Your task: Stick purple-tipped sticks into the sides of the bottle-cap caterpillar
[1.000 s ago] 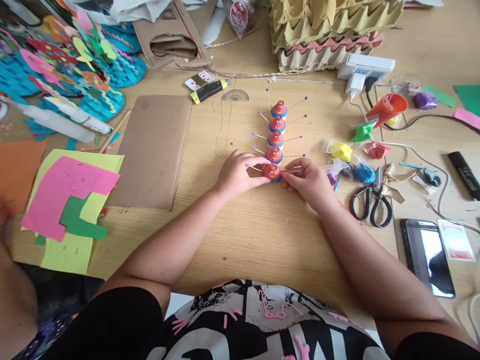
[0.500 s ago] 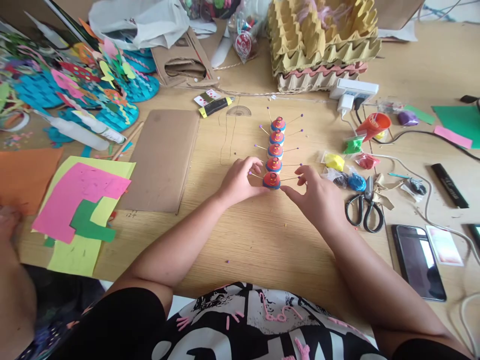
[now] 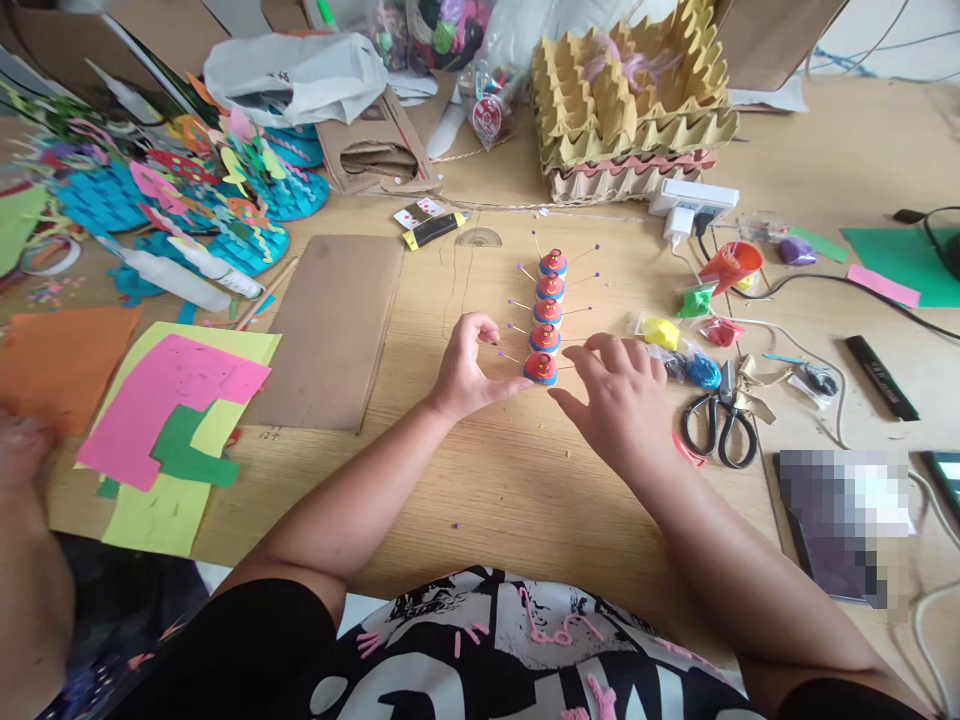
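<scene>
Several small red and blue figures with smiling faces stand in a straight row on the table, the closest one (image 3: 541,368) between my two hands. Thin sticks tipped with purple balls poke out from their sides. My left hand (image 3: 471,372) rests to the left of the row, fingers curved and apart from the thumb. Its thumb tip reaches the lower left of the closest figure; whether it touches cannot be made out. On the other side, my right hand (image 3: 619,395) hovers with thumb and fingers spread, close to that figure's right stick and holding nothing.
Scissors (image 3: 721,425), bagged coloured clay (image 3: 703,370) and a dark marker (image 3: 881,378) lie to the right. Egg trays (image 3: 637,150) are stacked behind. Leftward are a cardboard sheet (image 3: 322,330), cut coloured paper (image 3: 172,400) and another person's hand (image 3: 26,440).
My right hand has drawn back slightly from the closest figure, its fingers spreading wider. The left hand stays nearly in place. The camera view has shifted a little.
</scene>
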Demonstrator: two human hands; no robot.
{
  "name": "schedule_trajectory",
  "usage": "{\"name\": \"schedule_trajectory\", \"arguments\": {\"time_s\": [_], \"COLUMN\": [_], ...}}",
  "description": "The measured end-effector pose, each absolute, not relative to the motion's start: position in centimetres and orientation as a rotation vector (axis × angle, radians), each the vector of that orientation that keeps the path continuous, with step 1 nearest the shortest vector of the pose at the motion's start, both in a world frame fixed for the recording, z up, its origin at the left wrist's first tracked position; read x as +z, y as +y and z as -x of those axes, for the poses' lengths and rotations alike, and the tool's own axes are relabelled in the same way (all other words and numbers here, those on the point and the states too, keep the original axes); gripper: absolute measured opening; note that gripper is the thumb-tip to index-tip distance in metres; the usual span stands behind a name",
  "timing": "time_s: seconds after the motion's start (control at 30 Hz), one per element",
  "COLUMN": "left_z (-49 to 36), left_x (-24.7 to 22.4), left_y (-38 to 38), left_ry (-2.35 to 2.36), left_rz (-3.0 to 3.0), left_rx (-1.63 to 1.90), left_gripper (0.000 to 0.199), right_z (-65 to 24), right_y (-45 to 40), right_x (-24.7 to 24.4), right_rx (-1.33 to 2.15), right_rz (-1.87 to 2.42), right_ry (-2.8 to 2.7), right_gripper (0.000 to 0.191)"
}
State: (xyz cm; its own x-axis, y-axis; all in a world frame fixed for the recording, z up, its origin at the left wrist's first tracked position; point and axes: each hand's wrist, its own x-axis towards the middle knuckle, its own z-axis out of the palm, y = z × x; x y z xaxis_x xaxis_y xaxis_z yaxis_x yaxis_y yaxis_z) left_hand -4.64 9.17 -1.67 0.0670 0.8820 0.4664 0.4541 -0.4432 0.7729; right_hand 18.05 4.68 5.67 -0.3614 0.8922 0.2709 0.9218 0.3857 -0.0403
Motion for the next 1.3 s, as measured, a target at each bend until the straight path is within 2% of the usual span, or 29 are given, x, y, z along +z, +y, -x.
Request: {"name": "schedule_trajectory", "arguments": {"time_s": [0.13, 0.3, 0.47, 0.73, 1.07, 1.3], "left_z": [4.8, 2.8, 0.9, -0.8, -1.2, -1.1], "left_x": [-1.7, -1.1, 0.3, 0.8, 0.5, 0.2], "left_y": [7.9, 5.3, 3.6, 2.6, 2.7, 2.7], "left_ry": [1.396, 0.957, 0.629, 0.162, 0.123, 0.133], "left_rz": [-2.172, -2.628, -2.69, -2.895, -2.884, -2.88], "left_rx": [1.491, 1.087, 0.782, 1.248, 1.171, 1.138], "left_gripper": [0.072, 0.053, 0.04, 0.032, 0.038, 0.041], "right_z": [-16.7, -15.6, -15.1, -14.5, -10.7, -8.9], "right_y": [5.4, 6.7, 7.0, 8.1, 12.2, 14.1], "right_x": [4.7, 4.1, 4.2, 3.3, 3.6, 3.5], "right_rx": [-0.166, -0.182, -0.154, -0.146, -0.101, -0.084], "right_rz": [1.517, 1.52, 1.543, 1.468, 1.396, 1.38], "right_ry": [-2.497, -2.545, -2.6, -2.643, -2.683, -2.662], "right_gripper": [0.037, 0.027, 0.02, 0.02, 0.028, 0.027]}}
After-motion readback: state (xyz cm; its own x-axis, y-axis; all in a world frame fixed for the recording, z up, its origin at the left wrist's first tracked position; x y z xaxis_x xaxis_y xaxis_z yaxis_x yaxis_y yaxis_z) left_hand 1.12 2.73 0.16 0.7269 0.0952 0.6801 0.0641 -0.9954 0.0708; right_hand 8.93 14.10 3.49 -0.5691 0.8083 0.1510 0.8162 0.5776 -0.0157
